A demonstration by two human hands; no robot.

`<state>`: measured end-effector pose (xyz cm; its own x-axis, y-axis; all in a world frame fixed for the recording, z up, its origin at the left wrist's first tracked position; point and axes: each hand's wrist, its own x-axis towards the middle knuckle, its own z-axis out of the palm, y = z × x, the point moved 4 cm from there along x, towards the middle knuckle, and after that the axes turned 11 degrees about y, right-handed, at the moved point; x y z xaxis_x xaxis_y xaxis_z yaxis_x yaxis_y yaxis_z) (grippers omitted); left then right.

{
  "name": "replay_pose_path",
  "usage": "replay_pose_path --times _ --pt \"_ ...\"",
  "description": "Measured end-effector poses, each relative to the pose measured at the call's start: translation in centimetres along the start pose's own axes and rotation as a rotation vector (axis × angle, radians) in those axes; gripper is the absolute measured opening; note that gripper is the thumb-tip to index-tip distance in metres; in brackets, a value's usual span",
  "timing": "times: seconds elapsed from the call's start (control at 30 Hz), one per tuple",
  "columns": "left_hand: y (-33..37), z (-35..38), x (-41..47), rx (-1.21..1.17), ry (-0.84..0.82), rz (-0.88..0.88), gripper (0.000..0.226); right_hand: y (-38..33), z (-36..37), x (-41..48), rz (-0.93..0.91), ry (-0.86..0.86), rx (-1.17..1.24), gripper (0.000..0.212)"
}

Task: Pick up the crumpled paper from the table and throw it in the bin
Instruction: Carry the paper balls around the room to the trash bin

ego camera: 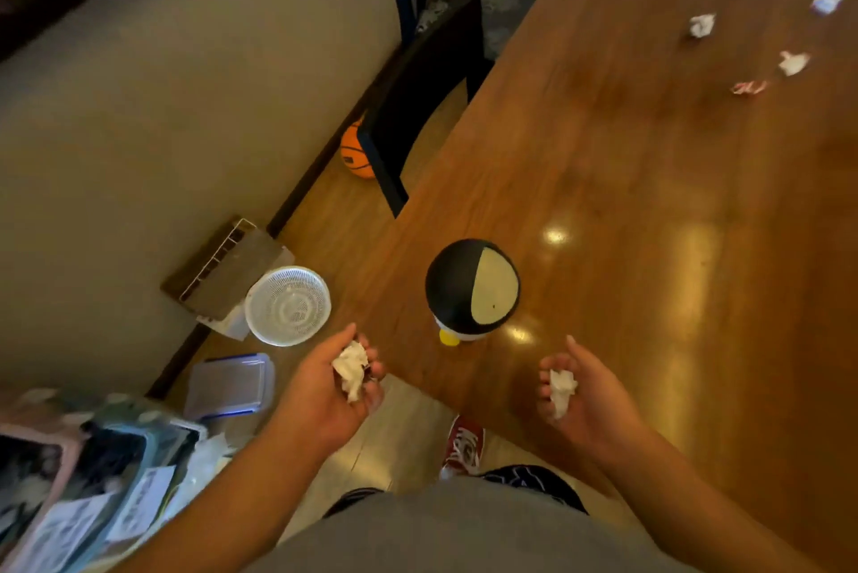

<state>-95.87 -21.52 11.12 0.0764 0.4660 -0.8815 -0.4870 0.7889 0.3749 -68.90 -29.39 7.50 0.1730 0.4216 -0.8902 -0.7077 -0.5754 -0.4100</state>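
My left hand (332, 391) holds a white crumpled paper (351, 369) in its curled fingers, just off the near corner of the wooden table (627, 201). My right hand (582, 396) holds a second white crumpled paper (562, 389) above the table's near edge. Between and slightly beyond the two hands stands a small penguin-shaped bin (472, 289) with a black and cream domed swing lid, on the table near its corner. Several more crumpled papers (701, 25) lie far off at the table's right end.
A white plastic basket (288, 305) and a lidded plastic box (230, 384) sit on the floor left of the table. A dark chair (418, 108) is tucked at the table's left side, with a basketball (355, 150) behind it. Cluttered boxes (83, 479) fill the lower left.
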Motion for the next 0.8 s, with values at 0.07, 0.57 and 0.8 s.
replay_pose_path --times 0.07,0.57,0.8 --pt "1.2 1.9 0.3 0.008 -0.022 0.013 0.019 -2.3 0.8 0.4 -0.04 0.006 0.045 0.043" --pt "8.4 8.6 1.9 0.245 -0.172 -0.029 0.023 -11.8 6.8 -7.5 -0.842 0.398 0.17 0.039" --pt "10.1 7.5 2.2 0.331 -0.155 -0.041 0.022 -5.5 10.5 -4.9 -0.83 0.315 -0.397 0.044"
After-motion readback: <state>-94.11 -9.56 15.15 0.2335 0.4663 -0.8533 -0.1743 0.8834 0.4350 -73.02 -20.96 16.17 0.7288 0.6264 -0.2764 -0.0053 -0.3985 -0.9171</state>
